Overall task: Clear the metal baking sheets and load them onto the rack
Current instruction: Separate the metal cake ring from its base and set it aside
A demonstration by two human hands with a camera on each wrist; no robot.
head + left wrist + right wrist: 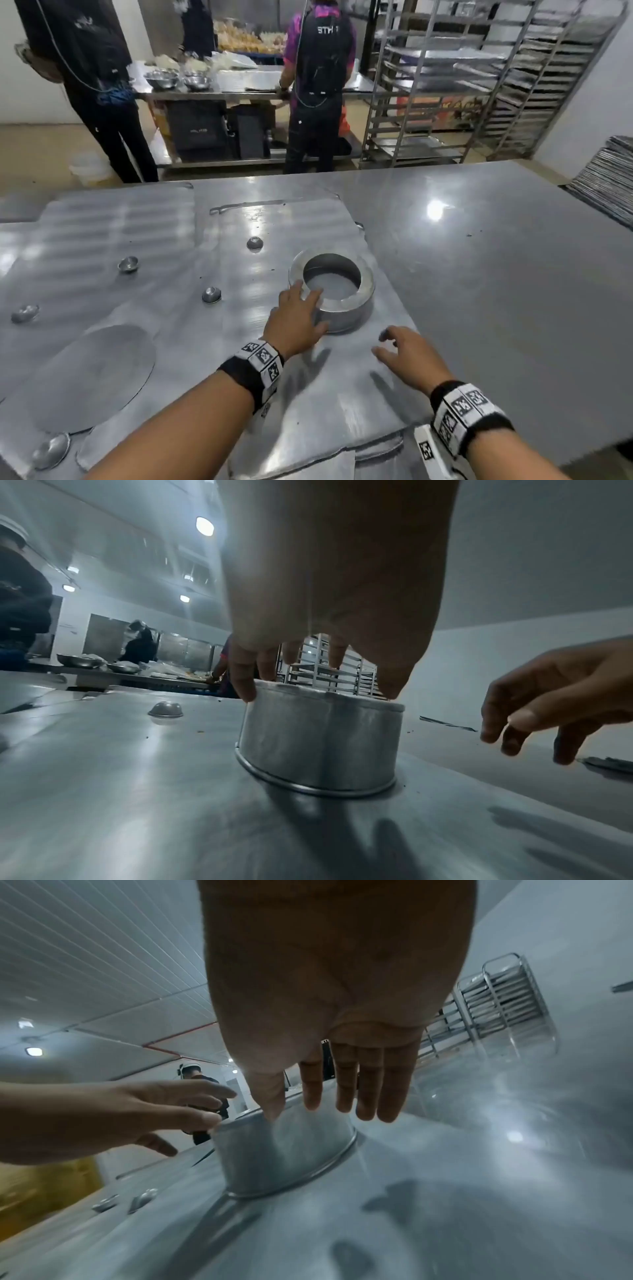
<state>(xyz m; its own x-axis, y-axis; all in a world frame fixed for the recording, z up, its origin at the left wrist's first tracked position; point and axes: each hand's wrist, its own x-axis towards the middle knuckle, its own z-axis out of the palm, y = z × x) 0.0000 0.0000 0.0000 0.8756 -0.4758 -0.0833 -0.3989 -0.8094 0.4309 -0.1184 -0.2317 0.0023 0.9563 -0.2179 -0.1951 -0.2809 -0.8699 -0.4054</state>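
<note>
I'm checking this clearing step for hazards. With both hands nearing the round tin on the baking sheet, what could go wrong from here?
1. The left hand meets the tin only at its rim, with the right hand apart from it; a one-sided lift may tip it.
2. Small cups lie loose on the sheets; lifting a sheet early could send them rolling.
3. The sheets overlap, so pulling one may drag another.

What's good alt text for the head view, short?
The person's left hand reaches onto the near rim of a round, open-topped metal cake tin standing on a flat metal baking sheet, while the right hand hovers open beside it. Small upturned metal cups dot the sheets; tall steel tray racks stand behind the table.
</note>
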